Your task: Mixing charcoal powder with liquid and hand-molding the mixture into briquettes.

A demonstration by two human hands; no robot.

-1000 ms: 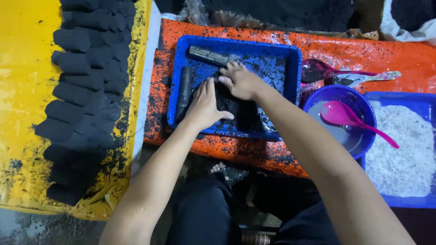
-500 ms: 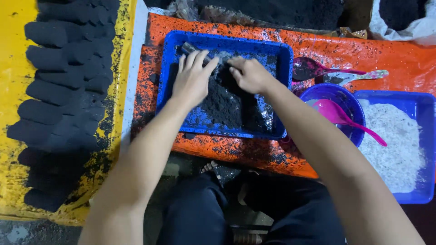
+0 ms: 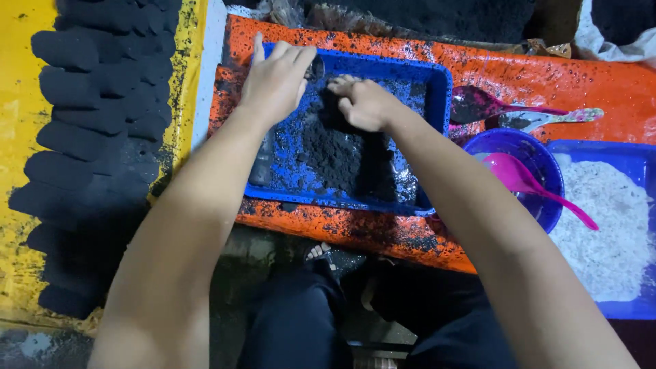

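While both of my arms reach forward over my knees, my left hand lies flat and spread at the far left corner of the blue tray, fingers apart, palm down on the black powder, clamped on nothing. My right hand sits just beside it, fingers curled together down into the heap of black powder; whether they pinch a lump under there I cannot tell, since the knuckles hide it.

That heap lies in the middle of the tray, its long axis running from the far edge toward me, wider at the near end. The tray itself is a rectangle with its long side running left to right, dusted all over with black specks.

It rests on an orange sheet that is spattered black. To the right on the sheet lie a purple spoon and a paler spoon, handles pointing right. Nearer me stands a purple bowl with a pink spoon in it, handle slanting down to the right. Beside the bowl is a second blue tray full of white powder.

On my left, a yellow board carries rows of black pressed blocks, each lying crosswise. Below me I see my dark trousers and a grey, dirty floor.
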